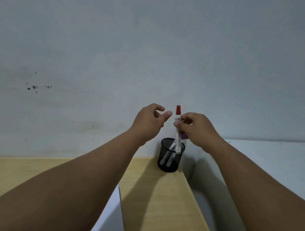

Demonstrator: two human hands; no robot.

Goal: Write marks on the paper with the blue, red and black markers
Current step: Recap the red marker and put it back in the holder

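A black mesh pen cup [169, 163] stands at the far right corner of the wooden desk [156, 202], against the wall. My right hand [196, 130] pinches the white barrel of the red-capped marker [178, 111], held upright with its lower end over the cup's mouth. Two more white markers [168, 155] lean inside the cup; their cap colours are hidden. A bit of purple-blue shows under my right fingers. My left hand [150, 121] hovers just left of the red cap, fingers curled apart, holding nothing. A white sheet of paper [109, 221] lies near the bottom, partly covered by my left forearm.
A pale wall [156, 48] fills the upper view, with dark specks at the left. A white surface [277, 159] adjoins the desk on the right, with a gap between it and the desk edge.
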